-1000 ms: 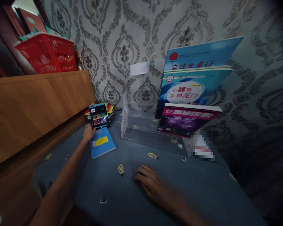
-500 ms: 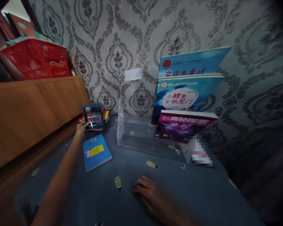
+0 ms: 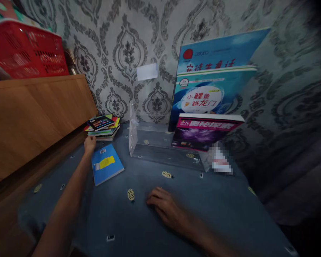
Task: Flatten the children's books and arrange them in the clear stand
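Note:
My left hand [image 3: 90, 144] is at the front left corner of a stack of books [image 3: 104, 132], fingers curled in. Whether they grip a book's edge there is hidden. On top of the stack lies a dark book [image 3: 100, 122] with a colourful cover, set askew. A blue book [image 3: 107, 165] with a yellow patch lies flat beside my left wrist. My right hand [image 3: 164, 205] rests on the dark tablecloth [image 3: 139, 228], fingers loosely bent and slightly apart, with nothing in them.
A clear acrylic rack [image 3: 160, 154] stands before the patterned wall, holding a purple book [image 3: 203, 134] and two blue books [image 3: 203, 96] behind it at its right. A blurred-out item [image 3: 220, 160] is at its right end. The wooden cabinet [image 3: 40, 107] bears a red basket [image 3: 29, 48].
My left hand has let go of the dark book, which now lies on the stack, and has come down to the stack's front corner. The view has shifted; my right hand stays on the table.

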A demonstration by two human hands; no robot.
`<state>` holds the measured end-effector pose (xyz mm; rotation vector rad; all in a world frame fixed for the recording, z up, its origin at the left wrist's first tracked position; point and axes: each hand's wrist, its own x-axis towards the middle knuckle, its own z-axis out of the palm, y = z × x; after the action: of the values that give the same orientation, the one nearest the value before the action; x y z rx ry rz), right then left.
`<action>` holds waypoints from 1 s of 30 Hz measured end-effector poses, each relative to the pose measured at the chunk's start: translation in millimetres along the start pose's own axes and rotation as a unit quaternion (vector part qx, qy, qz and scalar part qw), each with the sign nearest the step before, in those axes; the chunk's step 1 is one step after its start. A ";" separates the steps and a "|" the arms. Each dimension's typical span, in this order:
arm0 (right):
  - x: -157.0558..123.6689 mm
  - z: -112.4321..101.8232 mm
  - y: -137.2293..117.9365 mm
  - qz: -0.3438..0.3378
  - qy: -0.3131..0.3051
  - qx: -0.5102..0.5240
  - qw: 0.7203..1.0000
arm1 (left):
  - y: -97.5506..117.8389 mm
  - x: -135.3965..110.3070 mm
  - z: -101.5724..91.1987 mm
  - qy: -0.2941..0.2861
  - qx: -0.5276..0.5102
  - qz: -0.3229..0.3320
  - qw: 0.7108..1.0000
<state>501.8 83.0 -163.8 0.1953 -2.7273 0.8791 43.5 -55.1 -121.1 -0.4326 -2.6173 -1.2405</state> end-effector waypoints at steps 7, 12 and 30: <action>1.5 7.0 7.4 -0.020 0.032 0.002 0.999 | -32.8 -72.7 -16.7 -0.095 0.162 0.098 0.977; 1.3 8.6 11.6 0.018 0.095 0.042 0.994 | -26.8 -98.8 -21.9 -0.084 0.235 0.120 0.961; -58.6 -37.5 36.2 0.164 0.226 0.003 0.960 | 27.3 -212.4 -40.7 -0.188 0.294 0.256 0.901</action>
<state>558.2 136.9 -171.7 -0.4218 -2.3538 0.8837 254.1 -106.8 -142.6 -1.2216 -2.7138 -0.1909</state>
